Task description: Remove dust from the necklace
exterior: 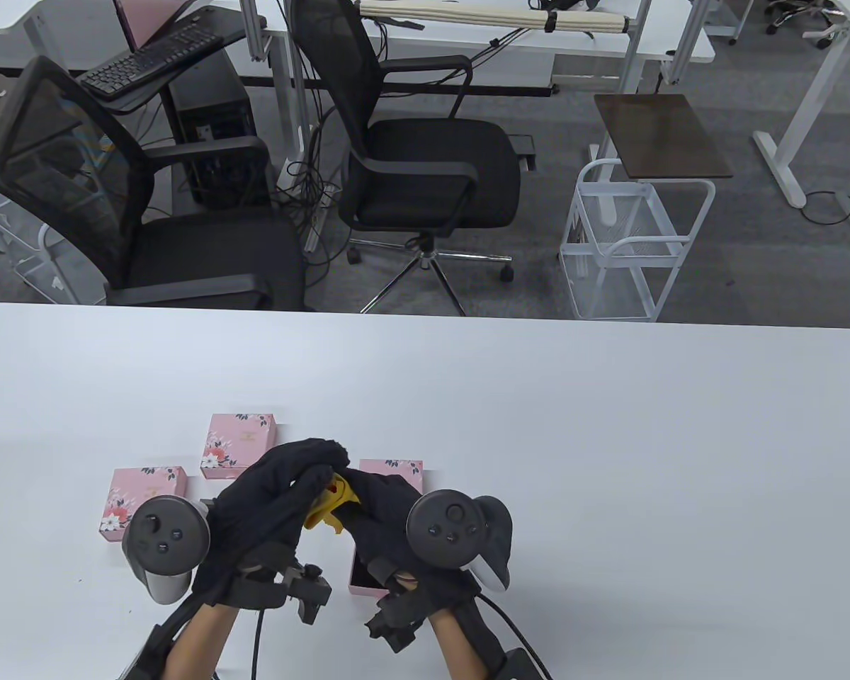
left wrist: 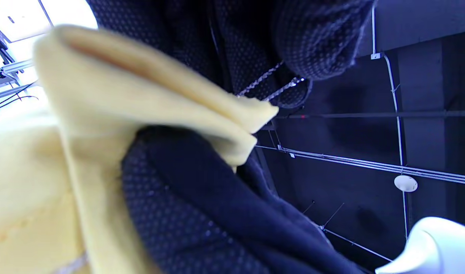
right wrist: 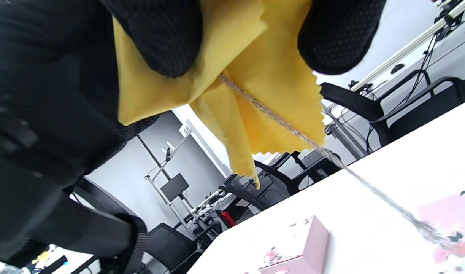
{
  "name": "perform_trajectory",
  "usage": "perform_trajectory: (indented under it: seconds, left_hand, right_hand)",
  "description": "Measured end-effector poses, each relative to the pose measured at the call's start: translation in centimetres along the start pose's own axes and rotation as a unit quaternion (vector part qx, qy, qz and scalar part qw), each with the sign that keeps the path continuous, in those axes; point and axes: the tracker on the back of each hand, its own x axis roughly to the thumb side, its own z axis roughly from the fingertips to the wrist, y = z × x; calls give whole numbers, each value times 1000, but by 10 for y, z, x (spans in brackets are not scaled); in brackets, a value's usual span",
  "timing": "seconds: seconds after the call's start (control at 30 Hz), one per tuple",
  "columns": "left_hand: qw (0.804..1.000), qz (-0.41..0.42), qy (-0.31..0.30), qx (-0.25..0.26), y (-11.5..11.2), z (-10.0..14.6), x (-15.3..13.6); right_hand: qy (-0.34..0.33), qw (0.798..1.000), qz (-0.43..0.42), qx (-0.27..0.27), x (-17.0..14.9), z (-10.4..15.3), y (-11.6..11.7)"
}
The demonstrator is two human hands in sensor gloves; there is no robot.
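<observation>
Here, both hands meet above the white tabletop point(exterior: 538, 425), close to three pink boxes. The left hand point(exterior: 269, 496) and the right hand point(exterior: 389, 517) both hold a yellow cloth point(exterior: 329, 503) bunched between them. The thin silver necklace point(right wrist: 278, 118) runs out of the cloth and hangs down toward the pink box point(exterior: 397, 469) under the right hand. Two more pink boxes point(exterior: 239, 445) sit left of the hands.
</observation>
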Motion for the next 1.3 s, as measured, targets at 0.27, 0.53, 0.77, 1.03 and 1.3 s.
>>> perform_trajectory:
  seconds: [0.27, 0.53, 0.77, 1.03, 1.3]
  left_hand:
    - [1000, -3, 1, 14, 4, 0, 1]
    - [1000, 2, 2, 12, 10, -1, 2]
    - [1000, -19, -4, 11, 10, -1, 5]
    - [997, -63, -5, 33, 15, -1, 6]
    - [997, -66, -6, 40, 19, -1, 6]
  right_hand:
    - [7, 1000, 26, 10, -1, -1, 6]
    - [13, 998, 55, -9, -5, -1, 9]
    - [13, 998, 61, 2, -5, -2, 11]
    - [19, 999, 42, 28, -9, -4, 19]
    - [18, 998, 50, 42, -9, -5, 26]
